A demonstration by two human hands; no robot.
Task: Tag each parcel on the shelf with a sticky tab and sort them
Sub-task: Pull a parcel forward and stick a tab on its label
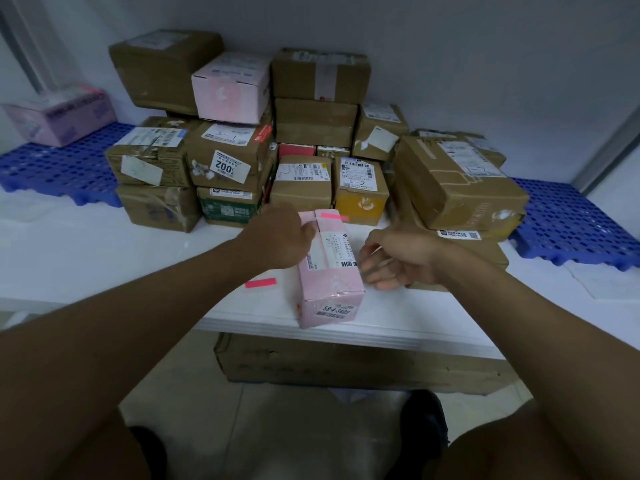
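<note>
My left hand (284, 237) grips the pink parcel (329, 271), which lies at the shelf's (104, 244) front edge. My right hand (398, 261) hangs loosely curled and empty beside it. A spare pink tab (260, 283) lies on the bare shelf to the left.

The pink parcel (329, 268) in front is cardboard, matt, with clear tape shining across its top and a white paper label. The pink sticky tab (260, 283) at its nine o'clock looks like thin matt paper. The shelf (104, 247) is smooth, white and faintly glossy. Behind, at twelve o'clock, the brown cartons (313, 123) are dull cardboard, creased, some under glossy tape. The blue pallet (568, 223) at two o'clock is perforated plastic.
</note>
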